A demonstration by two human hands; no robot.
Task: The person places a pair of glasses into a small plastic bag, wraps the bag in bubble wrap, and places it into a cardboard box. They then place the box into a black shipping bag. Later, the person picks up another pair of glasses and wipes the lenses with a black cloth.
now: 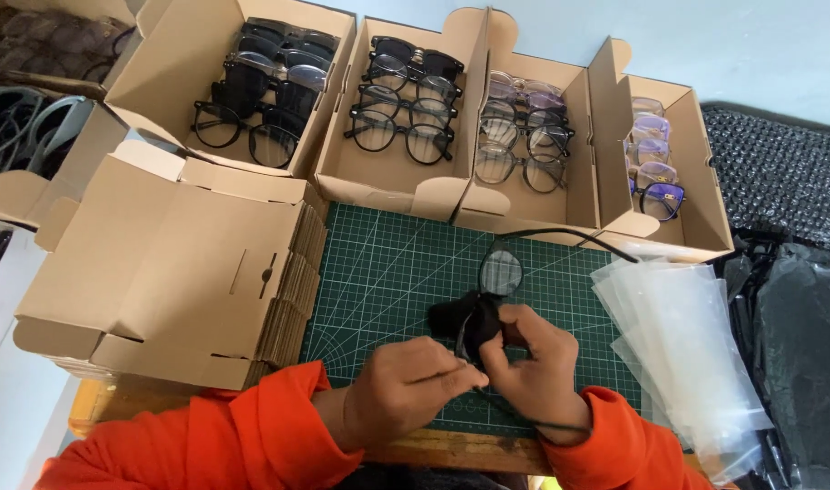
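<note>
Four open cardboard boxes (406,186) held rows of eyeglasses (399,116); left hand (401,390) pinched black glasses (500,272), right hand (537,367) gripped black cloth (460,318), beside flat cartons (174,272), clear bags (678,336).

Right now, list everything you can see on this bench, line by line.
Open cardboard boxes of spectacles: four in a row, brown, far edge; dark frames left, pale and clear frames right.
Flat-folded cardboard box blanks: one stack, brown, left.
Green gridded cutting mat: one, centre.
Clear plastic bags: one loose pile, right of mat.
Black bubble-textured sheet: one, far right.
Black-framed spectacles: one pair, over the mat, in the hands.
Black cloth: one, wrapped around a lens.
Left hand: orange sleeve, pinching the frame.
Right hand: orange sleeve, gripping cloth and spectacles.
</note>
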